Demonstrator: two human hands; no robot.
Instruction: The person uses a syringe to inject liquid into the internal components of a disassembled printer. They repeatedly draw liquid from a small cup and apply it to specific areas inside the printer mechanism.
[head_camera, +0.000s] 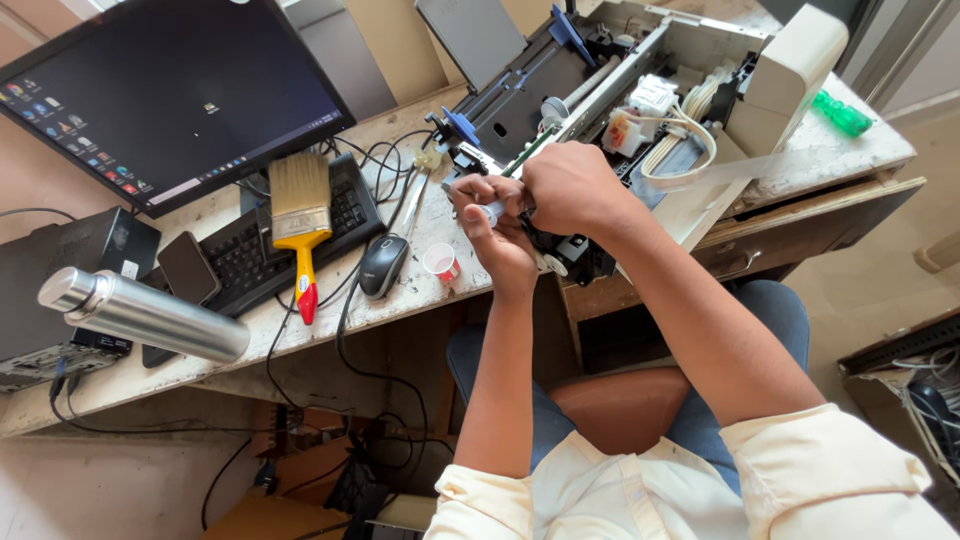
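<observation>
I see a small white cylindrical piece (492, 211) pinched between the fingers of my left hand (497, 235). Its long axis runs roughly across the view, from the left fingers toward the right hand (568, 185). The right hand sits just beside it on the far-right side, curled closed over the near edge of the opened printer (640, 110); I cannot tell what, if anything, is inside that fist. The two hands are touching or very nearly so, with the left hand the nearer one to the white piece and clamped on it.

Just beyond the grip lies the printer's exposed frame, with a bundle of white tubes (690, 130) looping over its right part and blue plastic levers (462, 128) on its left end. To the left of the grip, close by on the desk (420, 285), stands a small red-and-white cup (441, 261), then a dark mouse (383, 266) beside it. Farther left are a black keyboard (250, 255) with a yellow-handled paintbrush (300, 225) lying across it, a phone (188, 268), and a steel flask (140, 315) lying on its side at the desk's near edge. A monitor (170, 90) stands behind these. Well away to the far right of the grip, a green screwdriver handle (842, 115) rests on the worn stone top. Below the desk there are tangled cables (340, 440), and my knees sit under the grip.
</observation>
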